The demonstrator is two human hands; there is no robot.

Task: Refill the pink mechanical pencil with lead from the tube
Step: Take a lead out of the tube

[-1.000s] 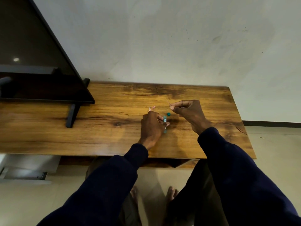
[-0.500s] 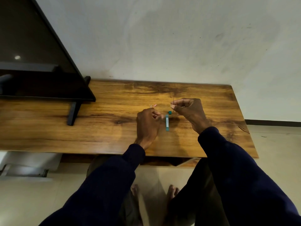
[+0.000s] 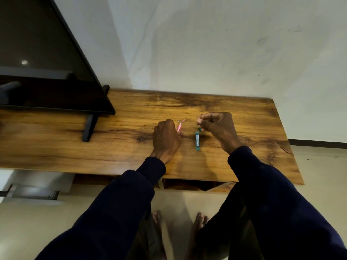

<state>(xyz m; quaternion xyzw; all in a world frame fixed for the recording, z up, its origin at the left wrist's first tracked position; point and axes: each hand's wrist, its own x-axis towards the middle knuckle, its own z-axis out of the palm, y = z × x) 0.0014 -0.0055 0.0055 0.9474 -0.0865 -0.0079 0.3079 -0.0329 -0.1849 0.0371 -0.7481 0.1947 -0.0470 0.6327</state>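
Long brown wood-grain worktop (image 3: 244, 117), set against a pale wall. Black flat-screen television (image 3: 47, 72) on a dark stand, far left, well apart from the work. Left hand (image 3: 166, 139), dark-sleeved, fingers curled round the slim pink mechanical pencil (image 3: 179, 126), which it holds above the worktop; only the pencil's upper part shows, tilted up and to the right, and whether its top end is open is too small to tell. Right hand (image 3: 217, 126), thumb and forefinger pinched on the thin dark pencil lead (image 3: 200, 119), held close to upright. Flat teal plastic lead tube (image 3: 197, 140), lying on the worktop between the two hands, long axis running toward the wall, gripped by neither. Small teal cap (image 3: 200, 129), just beyond the tube's far end, beneath the right fingers. Governing relation: the pencil's top lies just left of the lead, so the right hand is likely to carry the lead leftward and line it up with the pencil's slanted axis; the lead looks brittle.
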